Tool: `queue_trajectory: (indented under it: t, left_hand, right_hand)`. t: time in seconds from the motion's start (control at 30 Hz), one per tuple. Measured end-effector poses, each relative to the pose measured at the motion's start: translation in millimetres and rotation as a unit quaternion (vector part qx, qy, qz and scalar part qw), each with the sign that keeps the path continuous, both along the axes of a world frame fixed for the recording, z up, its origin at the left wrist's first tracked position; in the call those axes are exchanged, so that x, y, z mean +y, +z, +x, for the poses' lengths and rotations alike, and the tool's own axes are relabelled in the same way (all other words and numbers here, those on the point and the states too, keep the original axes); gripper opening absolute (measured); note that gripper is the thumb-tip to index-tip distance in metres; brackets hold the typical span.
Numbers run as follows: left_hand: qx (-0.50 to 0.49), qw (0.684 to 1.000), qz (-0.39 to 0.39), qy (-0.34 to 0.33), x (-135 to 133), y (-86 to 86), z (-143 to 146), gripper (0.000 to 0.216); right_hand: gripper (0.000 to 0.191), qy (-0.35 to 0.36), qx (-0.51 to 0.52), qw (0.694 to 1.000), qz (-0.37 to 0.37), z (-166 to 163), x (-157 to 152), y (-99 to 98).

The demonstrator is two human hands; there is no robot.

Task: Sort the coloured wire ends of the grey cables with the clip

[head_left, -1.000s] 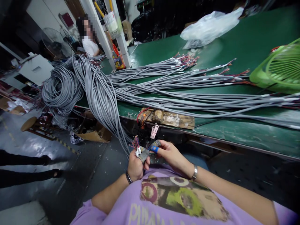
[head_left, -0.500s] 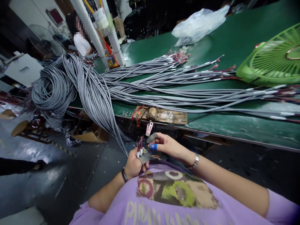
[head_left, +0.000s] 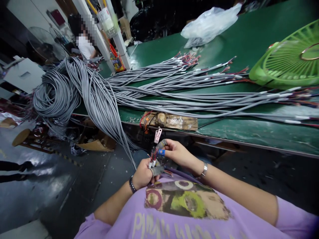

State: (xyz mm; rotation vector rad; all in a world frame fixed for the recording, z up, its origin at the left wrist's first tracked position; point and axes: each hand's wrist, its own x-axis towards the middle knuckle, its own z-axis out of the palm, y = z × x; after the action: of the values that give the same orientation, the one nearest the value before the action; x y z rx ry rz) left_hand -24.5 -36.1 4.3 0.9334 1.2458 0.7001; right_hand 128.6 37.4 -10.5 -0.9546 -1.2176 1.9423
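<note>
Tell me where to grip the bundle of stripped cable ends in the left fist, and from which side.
Pinch the thin coloured wires just above the left hand, coming from the right, as the right hand does. They stand upright out of the fist, bare tips up; the grey jackets below are covered by the fist.

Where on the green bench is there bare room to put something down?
Bare green bench runs along the near edge, right of the taped wooden block; more lies between the clear plastic bag and green fan. Grey cable bundles crowd the middle.
</note>
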Motion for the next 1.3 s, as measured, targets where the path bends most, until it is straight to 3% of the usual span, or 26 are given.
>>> queue_trajectory:
  t: [0.13, 0.27, 0.43, 0.6, 0.77, 0.9, 1.03, 1.17, 1.3]
  left_hand:
    - [-0.071, 0.995, -0.007, 0.073, 2, 4.2, -3, 0.032]
    - [-0.148, 0.978, 0.011, 0.147, 11, 3.0, 2, 0.031]
    - [-0.195, 0.96, 0.036, 0.199, 21, 0.5, 14, 0.029]
    - [-0.196, 0.955, 0.03, 0.219, 26, -0.3, 16, 0.029]
    - [-0.188, 0.956, 0.016, 0.224, 28, -0.8, 19, 0.03]
    - [-0.183, 0.955, 0.024, 0.231, 29, -2.5, 19, 0.029]
    - [-0.194, 0.954, 0.017, 0.227, 29, -2.3, 16, 0.029]
    - [-0.207, 0.955, 0.009, 0.21, 29, -1.3, 15, 0.028]
    - [-0.201, 0.957, -0.001, 0.208, 30, -3.3, 16, 0.028]
  right_hand:
    - [0.036, -0.076, 0.056, 0.993, -0.078, 9, 10, -9.0]
    - [0.048, -0.029, 0.13, 0.98, -0.148, 5, 23, -5.9]
    - [0.039, 0.004, 0.139, 0.985, -0.099, -12, 30, 3.2]
    - [0.041, -0.14, 0.063, 0.988, 0.0, -21, 28, -10.1]
    - [0.045, -0.071, 0.097, 0.989, -0.083, -22, 29, -2.2]
    - [0.04, -0.073, 0.094, 0.988, -0.098, -22, 32, 8.3]
    - [0.036, -0.073, 0.133, 0.985, -0.083, -19, 31, 0.6]
    - [0.036, -0.136, 0.096, 0.986, -0.01, -19, 27, -10.7]
    - [0.042, -0.102, 0.128, 0.983, -0.081, -24, 27, -11.0]
